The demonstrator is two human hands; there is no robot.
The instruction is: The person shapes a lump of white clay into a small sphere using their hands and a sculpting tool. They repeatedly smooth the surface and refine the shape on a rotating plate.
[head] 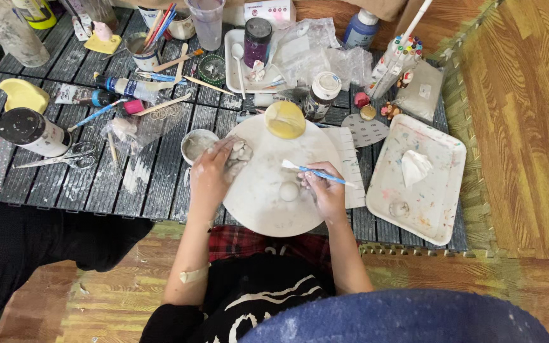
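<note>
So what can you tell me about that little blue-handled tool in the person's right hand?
The blue-handled tool is a slim, straight stick with a light blue handle, plastic by the look of it, and a flat whitish tip, smeared pale. It lies nearly level, tip pointing left over the round white board, handle end sticking out to the right. The right hand pinches it near the middle; the tip seems to hang free above the small pale ball.
</note>
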